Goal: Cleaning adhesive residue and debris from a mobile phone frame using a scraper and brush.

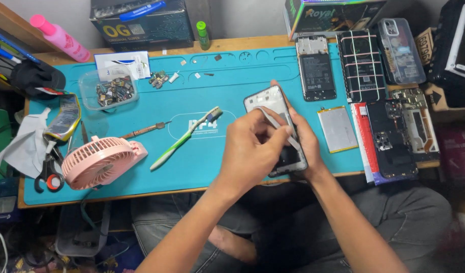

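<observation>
An opened phone (273, 101) with its back off lies tilted on the teal work mat (212, 86). My right hand (305, 139) grips the phone from its right side, with a fingertip reaching its upper edge. My left hand (252, 146) covers the phone's lower half and pinches thin silver tweezers (270, 117), which lie slanted across the phone's inside. Most of the phone's lower part is hidden by both hands.
On the mat lie a green toothbrush (184, 139), a pink hand fan (98, 162), a clear tub of small parts (111, 91), another opened phone (317, 71) and a loose battery (337, 129). More phone bodies (394, 131) crowd the right edge. Scissors (48, 174) and a cloth sit at the left.
</observation>
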